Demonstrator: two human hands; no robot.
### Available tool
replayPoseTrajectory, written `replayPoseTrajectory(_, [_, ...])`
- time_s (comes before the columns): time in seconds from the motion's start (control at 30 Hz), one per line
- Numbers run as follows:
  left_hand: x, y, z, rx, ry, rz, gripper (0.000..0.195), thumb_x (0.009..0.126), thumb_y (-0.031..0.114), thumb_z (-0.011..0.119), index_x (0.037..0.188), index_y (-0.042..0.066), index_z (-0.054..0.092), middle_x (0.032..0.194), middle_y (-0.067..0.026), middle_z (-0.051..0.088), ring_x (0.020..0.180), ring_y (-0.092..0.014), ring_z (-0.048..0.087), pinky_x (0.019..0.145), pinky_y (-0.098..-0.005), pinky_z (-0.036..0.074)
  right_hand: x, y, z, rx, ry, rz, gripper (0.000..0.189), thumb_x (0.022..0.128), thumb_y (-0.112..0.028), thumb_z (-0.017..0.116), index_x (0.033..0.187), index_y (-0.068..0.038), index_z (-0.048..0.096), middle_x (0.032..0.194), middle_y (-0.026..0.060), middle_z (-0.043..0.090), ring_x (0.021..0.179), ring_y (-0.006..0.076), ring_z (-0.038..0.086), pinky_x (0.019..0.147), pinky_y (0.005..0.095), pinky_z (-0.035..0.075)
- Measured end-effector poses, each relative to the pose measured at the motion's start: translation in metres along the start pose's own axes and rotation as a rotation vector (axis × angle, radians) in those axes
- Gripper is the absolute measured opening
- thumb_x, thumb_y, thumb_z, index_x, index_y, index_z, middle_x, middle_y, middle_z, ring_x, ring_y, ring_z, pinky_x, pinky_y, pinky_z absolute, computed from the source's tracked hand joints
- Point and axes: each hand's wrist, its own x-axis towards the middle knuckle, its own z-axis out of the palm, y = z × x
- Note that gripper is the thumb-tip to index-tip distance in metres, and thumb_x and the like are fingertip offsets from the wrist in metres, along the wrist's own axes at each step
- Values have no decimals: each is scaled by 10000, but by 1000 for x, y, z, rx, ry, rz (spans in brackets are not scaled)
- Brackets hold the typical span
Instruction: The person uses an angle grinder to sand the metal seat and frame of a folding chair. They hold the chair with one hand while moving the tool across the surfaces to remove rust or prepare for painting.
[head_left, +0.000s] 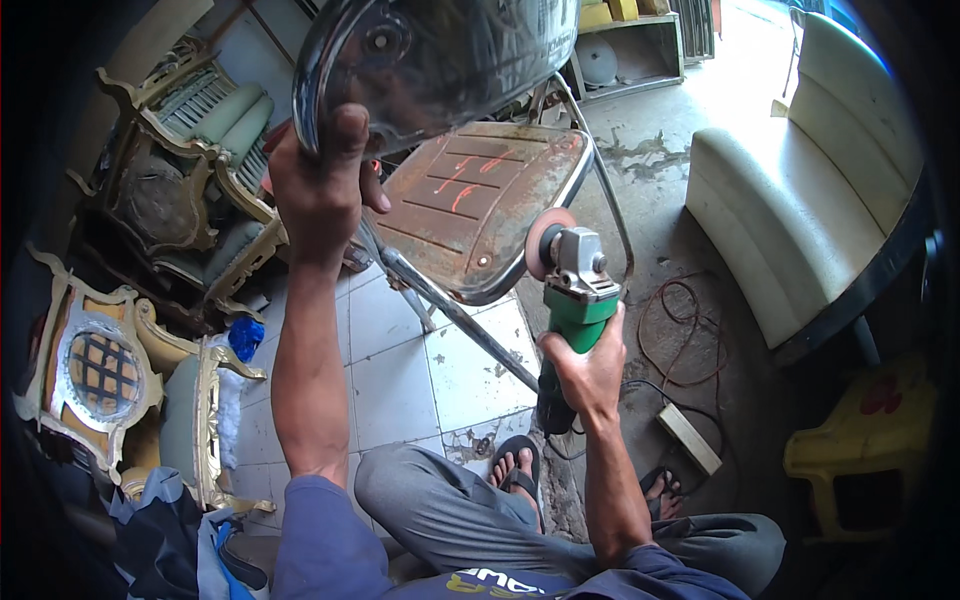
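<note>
My right hand (585, 367) is closed around the green body of an angle grinder (577, 300), whose reddish disc (546, 241) stands beside the front right edge of a metal folding chair's seat. I cannot tell whether the disc touches the edge or spins. That rusty brown seat (480, 202) has slots and orange-red marks. Raised at the upper left, my left hand (322, 180) grips the rim of a clear, curved face shield (450, 67), thumb on its near side. The shield hides part of the chair's back.
Ornate gold-framed chairs (184, 405) stand at the left. A cream upholstered seat (780, 210) is at the right, above a yellow plastic stool (847, 457). A cable (645, 322) and a power strip (690, 439) lie on the floor near my sandalled feet.
</note>
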Motion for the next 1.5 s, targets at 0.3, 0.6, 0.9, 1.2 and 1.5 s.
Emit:
replayPoseTrajectory(0.3, [70,-40,-28,253,452,70,506,1010,507,693,1075,6,716,814,-86,729,437,-92,515,408,-242,363,43,6,-76,-189,126,25,612,740,-235,787,1242,-4,524,1009,183,747,913,308,752,878,407,570])
replayPoseTrajectory(0.6, [82,-59,-74,156,484,4,531,1014,473,702,1198,-24,679,893,-152,717,515,-109,517,492,-254,388,53,60,-122,-828,-140,171,696,653,-344,745,1250,-49,543,919,272,746,923,492,721,843,555,542])
replayPoseTrajectory(0.9, [62,-53,-50,200,530,70,307,1027,290,697,1084,-10,720,890,-150,735,532,-149,560,542,-261,414,52,95,-67,-816,-280,299,738,617,-350,752,1256,-42,550,924,288,741,934,500,723,870,546,548])
replayPoseTrajectory(1.2, [92,-52,92,493,353,440,436,992,500,698,951,71,759,694,-54,725,524,-200,661,465,-347,532,52,94,-76,-665,-112,411,681,672,-347,753,1256,-53,564,1045,273,743,1016,470,721,928,517,540])
replayPoseTrajectory(1.5, [206,-71,244,700,362,147,380,997,351,653,1077,-18,700,990,-257,768,943,-384,771,811,-498,621,60,88,-137,-432,34,379,639,706,-311,766,1215,13,556,1009,256,730,948,379,739,868,445,560])
